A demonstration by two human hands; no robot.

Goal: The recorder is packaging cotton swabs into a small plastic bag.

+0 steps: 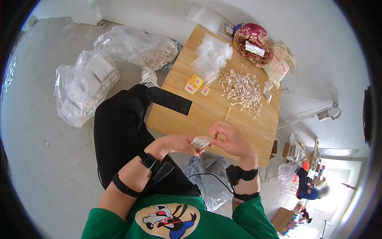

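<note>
My left hand (180, 144) is closed around a small clear plastic bag of cotton swabs (199, 142), just off the near edge of the wooden table (175, 123). At the bag's right end my right hand (230, 139) is closed, thumb and fingertip pinched at its edge; exactly what lies between them is too small to see. A single cotton swab (228, 114) lies on the table beyond my right hand. Farther off is a loose heap of cotton swabs (243, 88). Left of it are a yellow box (194, 84) and a small yellow card (205, 91).
Flat clear bags (213, 55) are piled on the table's far part. A patterned maroon hat (254, 42) and a cloth sack (279, 65) stand at its far right. A black strip (171, 100) crosses the left edge. Large plastic sacks (85, 89) sit on the floor. People work far right.
</note>
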